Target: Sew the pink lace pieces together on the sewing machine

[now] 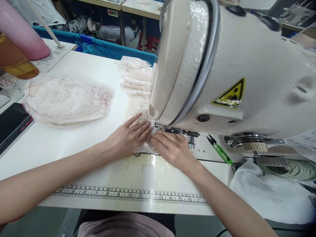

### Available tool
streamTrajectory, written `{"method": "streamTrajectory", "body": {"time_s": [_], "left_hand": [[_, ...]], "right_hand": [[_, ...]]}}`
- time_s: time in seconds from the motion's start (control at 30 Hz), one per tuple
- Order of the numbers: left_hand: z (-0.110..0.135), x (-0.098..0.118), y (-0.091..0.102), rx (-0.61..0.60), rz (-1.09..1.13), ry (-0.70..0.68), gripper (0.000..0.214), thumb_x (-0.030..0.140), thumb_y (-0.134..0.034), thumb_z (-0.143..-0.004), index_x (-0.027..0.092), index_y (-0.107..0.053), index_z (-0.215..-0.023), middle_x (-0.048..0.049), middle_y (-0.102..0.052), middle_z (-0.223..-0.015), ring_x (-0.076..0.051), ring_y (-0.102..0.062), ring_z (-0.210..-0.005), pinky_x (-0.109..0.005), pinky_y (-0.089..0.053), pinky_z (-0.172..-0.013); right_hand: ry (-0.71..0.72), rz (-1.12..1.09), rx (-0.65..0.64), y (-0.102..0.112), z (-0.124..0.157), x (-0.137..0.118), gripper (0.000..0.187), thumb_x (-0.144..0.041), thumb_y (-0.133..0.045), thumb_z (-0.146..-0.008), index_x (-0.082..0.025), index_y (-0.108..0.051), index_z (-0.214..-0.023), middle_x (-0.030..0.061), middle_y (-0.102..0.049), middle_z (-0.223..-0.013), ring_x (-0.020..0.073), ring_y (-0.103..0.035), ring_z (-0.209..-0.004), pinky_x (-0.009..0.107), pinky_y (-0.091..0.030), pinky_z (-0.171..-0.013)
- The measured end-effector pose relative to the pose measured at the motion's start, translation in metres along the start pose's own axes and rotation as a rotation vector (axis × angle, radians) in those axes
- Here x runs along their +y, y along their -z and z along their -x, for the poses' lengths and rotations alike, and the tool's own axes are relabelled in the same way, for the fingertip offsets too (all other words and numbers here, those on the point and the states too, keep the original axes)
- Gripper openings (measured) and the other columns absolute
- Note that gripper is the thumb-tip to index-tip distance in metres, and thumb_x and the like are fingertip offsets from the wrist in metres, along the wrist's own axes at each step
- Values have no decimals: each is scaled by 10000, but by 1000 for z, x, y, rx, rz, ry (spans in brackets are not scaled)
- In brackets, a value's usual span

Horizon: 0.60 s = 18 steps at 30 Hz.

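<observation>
Under the head of a white sewing machine [177,62] lies a strip of pale pink lace fabric [138,98], running back from the needle area. My left hand [129,136] rests flat on the lace just left of the presser foot, fingers stretched out and thumb apart. Close to its right, my right hand [172,148] has its fingers bent together on the near edge of the lace, in front of the foot. The machine's head hides the needle. A sheer flap of the fabric shows between the two hands.
A pile of lace pieces [69,98] with red thread ends lies on the left, near a dark phone [13,125] and an amber container [16,61]. Green thread snips [219,149] lie right of the foot. A printed ruler [130,194] runs along the table's front edge.
</observation>
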<state>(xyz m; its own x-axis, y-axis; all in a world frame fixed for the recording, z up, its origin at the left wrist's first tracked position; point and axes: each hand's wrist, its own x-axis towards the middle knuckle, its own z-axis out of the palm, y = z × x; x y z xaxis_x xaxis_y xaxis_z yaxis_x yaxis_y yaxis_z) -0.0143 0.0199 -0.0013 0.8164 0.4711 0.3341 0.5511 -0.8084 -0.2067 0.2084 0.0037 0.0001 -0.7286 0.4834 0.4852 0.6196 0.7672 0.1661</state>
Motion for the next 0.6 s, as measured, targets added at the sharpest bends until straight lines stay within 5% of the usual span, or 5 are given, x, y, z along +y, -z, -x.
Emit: {"method": "streamTrajectory", "body": {"time_s": [0.27,0.6], "left_hand": [[-2,2,3,-41,27,20,471,87,-518,-771,72,-598,-1235,-145,-668,-1237,-285,-587,-1225,-497,-368,-1149],[-5,18,8,-2,-99,66,365,178,-442,-903,38,-637,-1179,-202,-679,-1184,-300,-654,-1108,-505,-429,-1084]], "right_hand": [[-17,-14,-19,0,2,1,157,-59,-551,-876,-181,-626,-941,-26,-718,-964,102,-619,-918,249,-430,-727],[-15,-29,-76,3,8,8,220,-47,-483,-893,-186,-647,-942,3,-716,-989,115,-621,-913,266,-441,-743]]}}
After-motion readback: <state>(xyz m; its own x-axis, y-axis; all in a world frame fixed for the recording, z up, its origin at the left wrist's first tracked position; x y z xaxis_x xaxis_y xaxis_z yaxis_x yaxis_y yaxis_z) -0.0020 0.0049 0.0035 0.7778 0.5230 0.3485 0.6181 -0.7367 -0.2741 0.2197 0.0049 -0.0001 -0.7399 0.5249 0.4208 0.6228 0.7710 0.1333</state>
